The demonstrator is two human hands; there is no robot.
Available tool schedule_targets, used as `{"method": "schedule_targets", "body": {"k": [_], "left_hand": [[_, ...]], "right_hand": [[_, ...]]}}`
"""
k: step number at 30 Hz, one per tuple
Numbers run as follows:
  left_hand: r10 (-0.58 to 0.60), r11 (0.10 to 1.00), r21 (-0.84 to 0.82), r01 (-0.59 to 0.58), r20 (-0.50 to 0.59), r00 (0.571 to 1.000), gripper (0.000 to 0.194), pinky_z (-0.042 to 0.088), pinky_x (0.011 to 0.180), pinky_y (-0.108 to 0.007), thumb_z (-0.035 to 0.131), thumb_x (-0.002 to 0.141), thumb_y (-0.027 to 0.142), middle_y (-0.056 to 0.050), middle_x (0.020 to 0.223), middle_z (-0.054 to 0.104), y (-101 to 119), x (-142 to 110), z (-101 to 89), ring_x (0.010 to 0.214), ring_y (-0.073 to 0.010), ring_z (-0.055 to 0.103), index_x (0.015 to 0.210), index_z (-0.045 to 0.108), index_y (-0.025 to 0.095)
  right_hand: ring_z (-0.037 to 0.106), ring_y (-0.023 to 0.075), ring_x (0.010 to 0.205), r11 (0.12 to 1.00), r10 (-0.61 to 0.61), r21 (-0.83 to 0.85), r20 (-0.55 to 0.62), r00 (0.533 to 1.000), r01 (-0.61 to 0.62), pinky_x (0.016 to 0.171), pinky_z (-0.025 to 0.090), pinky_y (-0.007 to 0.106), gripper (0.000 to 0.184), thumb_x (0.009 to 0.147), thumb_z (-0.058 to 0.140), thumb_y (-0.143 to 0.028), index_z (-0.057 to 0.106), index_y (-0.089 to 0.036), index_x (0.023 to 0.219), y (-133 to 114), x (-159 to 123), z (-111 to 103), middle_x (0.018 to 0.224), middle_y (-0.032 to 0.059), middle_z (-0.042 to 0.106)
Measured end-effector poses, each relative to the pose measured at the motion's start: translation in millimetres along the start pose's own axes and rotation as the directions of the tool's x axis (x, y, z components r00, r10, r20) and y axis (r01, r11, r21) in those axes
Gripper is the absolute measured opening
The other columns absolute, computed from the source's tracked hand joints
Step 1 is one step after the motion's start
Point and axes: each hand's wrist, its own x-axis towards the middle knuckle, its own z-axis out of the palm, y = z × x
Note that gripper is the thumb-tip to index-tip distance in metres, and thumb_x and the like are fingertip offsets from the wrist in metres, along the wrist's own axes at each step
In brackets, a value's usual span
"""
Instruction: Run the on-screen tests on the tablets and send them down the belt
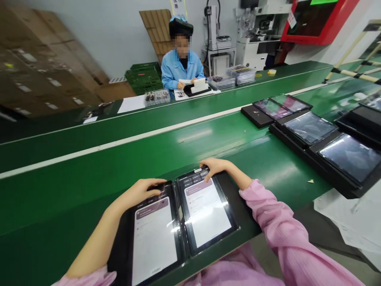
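Note:
Two tablets with lit screens lie side by side in front of me, on a black foam tray (230,190). Both show a white page below a purple banner and a dark panel of buttons. Over the upper end of the left tablet (156,238) rests my left hand (139,194), its fingers stretched across the dark part of the screen. My right hand (216,167) is at the top of the right tablet (208,214). One finger of it touches the screen near the buttons, and another reaches the top edge. Its fingers are apart.
More tablets (311,127) lie on black trays at the right. Across the green work surface (143,151) sits a co-worker (181,67) in blue, handling a dark device with a white block. Paper sheets (348,214) hang over at the lower right. Cardboard boxes (44,59) stand far left.

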Motion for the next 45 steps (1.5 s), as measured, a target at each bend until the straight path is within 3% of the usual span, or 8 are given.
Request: {"method": "schedule_targets", "body": {"k": [5,9,14,19,22,27,37,45], "left_hand": [[-0.042,0.989,0.12,0.086,-0.324,0.945,0.051,0.051,0.1,-0.04,0.03,0.091,0.04,-0.006,0.124,0.07,0,-3,10.4,0.115,-0.0281,0.065,0.114,0.072,0.022],[0.117,0.979,0.188,-0.079,-0.198,0.973,0.058,0.039,0.113,-0.048,0.035,0.094,0.054,-0.01,0.141,0.059,9,-24,26.6,0.129,-0.0286,0.056,0.137,0.056,0.02],[0.104,0.965,0.254,-0.06,-0.164,0.981,0.075,0.017,0.117,-0.067,0.041,0.094,0.06,-0.017,0.158,0.032,18,-44,45.1,0.146,-0.0337,0.033,0.154,0.028,0.017],[0.097,0.979,0.192,-0.062,-0.178,0.979,0.081,0.002,0.114,-0.074,0.039,0.095,0.062,-0.016,0.157,0.035,16,-48,44.6,0.14,-0.0343,0.043,0.159,0.007,0.025],[0.122,0.973,0.214,-0.088,-0.152,0.981,0.092,-0.002,0.112,-0.076,0.05,0.089,0.065,-0.017,0.159,0.03,15,-49,44.5,0.143,-0.0375,0.036,0.159,0.004,0.025],[0.144,0.958,0.265,-0.11,-0.111,0.983,0.102,-0.005,0.107,-0.08,0.06,0.084,0.062,-0.02,0.161,0.018,17,-52,48.7,0.148,-0.0413,0.021,0.159,0.003,0.023],[0.124,0.956,0.273,-0.105,-0.055,0.991,0.104,-0.011,0.105,-0.08,0.064,0.081,0.061,-0.021,0.163,0.007,19,-58,47.0,0.149,-0.0421,0.015,0.159,0.005,0.025],[0.139,0.955,0.27,-0.123,-0.042,0.989,0.099,-0.011,0.103,-0.08,0.066,0.081,0.059,-0.021,0.163,0.006,21,-59,46.7,0.149,-0.0438,0.014,0.158,0.01,0.031]], "right_hand": [[0.065,0.0199,0.086,0.997,0.065,-0.017,-0.228,0.971,-0.071,0.079,0.047,0.028,0.003,0.089,0.064,-0.018,0.067,-0.017,0.09,-4,-9,-9,0.09,0.0039,0.069],[0.062,0.0246,0.094,0.992,0.076,-0.067,-0.332,0.94,-0.103,0.088,0.048,0.037,0.008,0.09,0.061,-0.02,0.065,-0.017,0.097,-10,-43,-5,0.098,0.0091,0.066],[0.054,0.0307,0.117,0.974,0.028,-0.193,-0.408,0.913,-0.116,0.099,0.046,0.049,0.029,0.091,0.061,-0.026,0.059,-0.021,0.119,-18,-97,36,0.122,0.0135,0.059],[0.053,0.0293,0.121,0.989,-0.005,-0.122,-0.579,0.816,-0.081,0.102,0.044,0.049,0.03,0.099,0.047,-0.033,0.057,-0.023,0.125,-19,-118,72,0.126,0.0133,0.057],[0.055,0.0281,0.116,0.991,-0.073,-0.133,-0.646,0.76,-0.018,0.102,0.043,0.048,0.032,0.102,0.039,-0.038,0.065,-0.024,0.115,-20,-120,78,0.122,0.0113,0.058],[0.056,0.0252,0.112,0.958,-0.273,-0.238,-0.578,0.769,0.161,0.108,0.034,0.05,0.048,0.105,0.029,-0.038,0.074,-0.027,0.094,-24,-123,73,0.119,0.0069,0.058],[0.056,0.0251,0.107,0.929,-0.366,-0.271,-0.563,0.741,0.253,0.099,0.039,0.048,0.046,0.104,0.032,-0.031,0.076,-0.027,0.092,-29,-126,70,0.118,0.0072,0.059],[0.057,0.0271,0.102,0.974,-0.145,-0.224,-0.699,0.701,-0.021,0.091,0.042,0.048,0.047,0.101,0.033,-0.034,0.075,-0.027,0.079,-30,-129,71,0.109,0.0072,0.062]]}}
